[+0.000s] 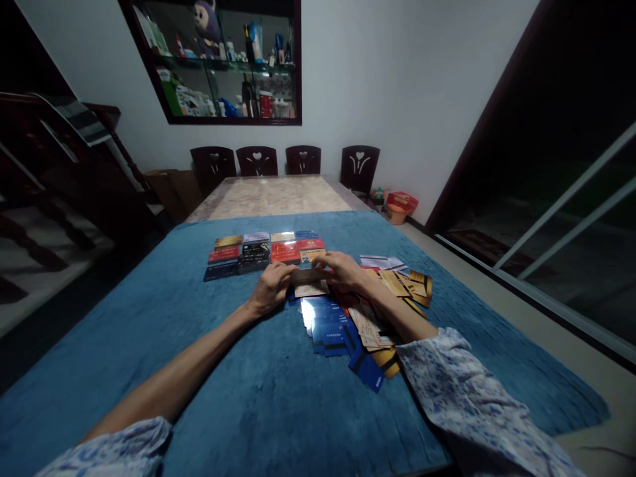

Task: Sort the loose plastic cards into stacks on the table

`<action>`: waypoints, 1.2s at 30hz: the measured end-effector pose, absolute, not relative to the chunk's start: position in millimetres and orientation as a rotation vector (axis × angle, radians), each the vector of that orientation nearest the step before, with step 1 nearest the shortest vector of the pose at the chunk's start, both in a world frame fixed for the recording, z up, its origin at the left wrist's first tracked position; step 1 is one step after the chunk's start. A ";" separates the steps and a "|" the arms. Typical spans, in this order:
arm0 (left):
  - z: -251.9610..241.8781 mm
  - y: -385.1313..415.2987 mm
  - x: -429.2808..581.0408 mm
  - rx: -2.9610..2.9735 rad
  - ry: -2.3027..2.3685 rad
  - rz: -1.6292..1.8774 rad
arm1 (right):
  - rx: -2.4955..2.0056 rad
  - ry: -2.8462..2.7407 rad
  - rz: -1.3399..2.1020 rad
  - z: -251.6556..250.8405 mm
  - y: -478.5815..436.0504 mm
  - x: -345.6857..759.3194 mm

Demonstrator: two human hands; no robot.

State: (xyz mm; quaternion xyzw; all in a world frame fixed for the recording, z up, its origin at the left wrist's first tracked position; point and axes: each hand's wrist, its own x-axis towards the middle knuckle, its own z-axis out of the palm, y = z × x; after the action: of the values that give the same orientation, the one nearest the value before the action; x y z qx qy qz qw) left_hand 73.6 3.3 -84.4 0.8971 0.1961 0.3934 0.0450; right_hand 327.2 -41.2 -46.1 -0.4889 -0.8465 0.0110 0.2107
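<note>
My left hand (271,289) and my right hand (342,270) are closed on opposite ends of a small stack of cards (307,273), held edge-up just over the cloth. A pale card (311,289) lies directly under it. Fanned-out blue cards (328,329) spread toward me below my hands. Under and beside my right forearm are loose beige cards (366,323) and gold cards (397,283), with some red ones partly hidden. Beyond my left hand, neat piles of cards stand in rows, among them black cards (254,257) and red cards (285,252).
A blue cloth (223,397) covers the near part of the long table; its marble-patterned top (283,195) shows beyond. White cards (382,262) lie at the right of the loose heap. Several dark chairs (258,161) stand at the far end, below a wall cabinet (233,120).
</note>
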 end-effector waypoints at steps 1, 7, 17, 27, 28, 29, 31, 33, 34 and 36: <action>-84.1 3.2 73.7 2.746 0.600 1.199 | -1.366 -2.343 0.023 -46.1 -42.2 326.6; -83.9 2.5 74.2 2.762 0.699 1.112 | -1.418 -2.338 -0.021 -43.7 -48.0 323.2; -86.3 5.0 74.9 2.784 0.833 1.002 | -1.515 -2.322 -0.050 -51.1 -47.3 316.4; -84.5 4.2 77.9 2.768 0.968 0.864 | -1.574 -2.305 -0.065 -49.4 -51.3 313.2; -83.4 3.4 78.3 2.765 0.976 0.846 | -1.574 -2.301 -0.067 -49.9 -51.2 313.6; -82.3 2.6 78.7 2.762 0.985 0.834 | -1.571 -2.301 -0.070 -50.1 -51.2 314.0; -80.7 1.6 79.5 2.760 1.005 0.812 | -1.579 -2.307 -0.063 -49.9 -51.7 314.7; -79.9 1.3 80.3 2.766 1.024 0.789 | -1.599 -2.319 -0.042 -49.6 -52.0 315.2; -79.8 1.4 80.7 2.770 1.032 0.779 | -1.611 -2.323 -0.031 -49.8 -51.8 315.3; -80.1 1.6 81.4 2.778 1.046 0.764 | -1.625 -2.323 -0.027 -51.9 -50.5 315.4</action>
State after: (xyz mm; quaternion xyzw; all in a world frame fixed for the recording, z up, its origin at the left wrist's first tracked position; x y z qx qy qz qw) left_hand 81.4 1.6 -80.1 0.9057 0.3411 0.2489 0.0382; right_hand 315.4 -50.5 -51.9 -0.5664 -0.8098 -0.0095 0.1527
